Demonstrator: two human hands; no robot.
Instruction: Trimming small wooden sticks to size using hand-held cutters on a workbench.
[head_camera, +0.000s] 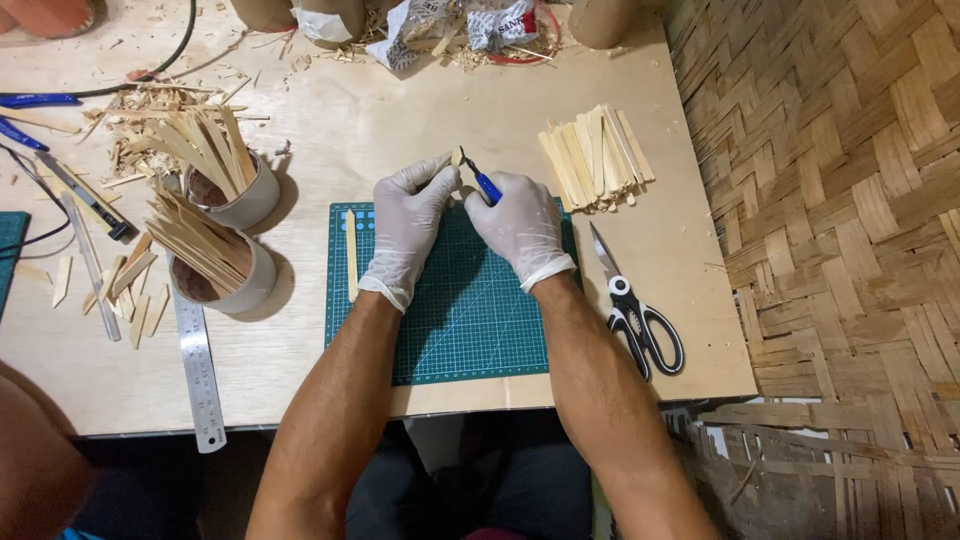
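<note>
Two gloved hands, left hand (408, 228) pinching a wooden stick (455, 158), right hand (520, 225) gripping a blue knife (481, 180), over a plywood table (330, 130).

A small craft workshop: pale plywood worktable (400, 110) strewn with wood shavings (135, 150), green gridded cutting mat (470, 310), steel ruler (197, 370), woven bamboo flooring (850, 200).

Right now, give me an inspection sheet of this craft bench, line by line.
Surface: plywood table, green cutting mat.
Job's things: left hand pinches a small wood piece; right hand holds a blue-handled knife.
Clutter: stick pile, scissors, two cups of sticks, steel ruler, shavings.
Grippers: both gloved.
Cables: black cable.
Surroundings: woven mat floor.
</note>
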